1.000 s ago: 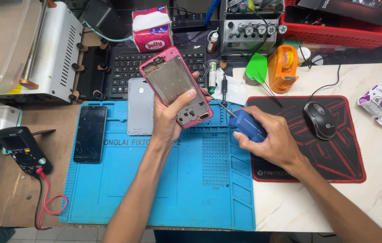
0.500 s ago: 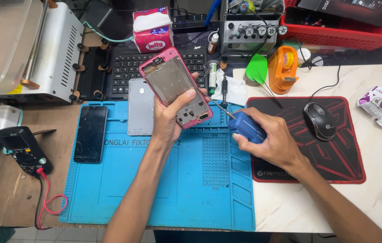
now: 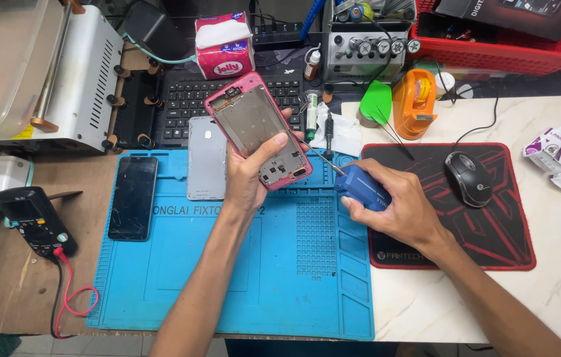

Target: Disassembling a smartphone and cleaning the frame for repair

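A black phone (image 3: 133, 197) and a grey back cover (image 3: 206, 158) are laid on the blue mat (image 3: 241, 277). A mouse (image 3: 469, 178) is seen right, a multimeter (image 3: 33, 219) left, and a keyboard (image 3: 191, 99) far.

matt blue rubbery mat (image 3: 181, 277), glossy marble tabletop (image 3: 558, 264)

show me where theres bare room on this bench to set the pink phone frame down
Free: the near half of the blue silicone mat, below the black phone and grey back cover; also the white marble top right of the red-edged mouse pad. Crowded: the back row around the black keyboard and orange tape dispenser.
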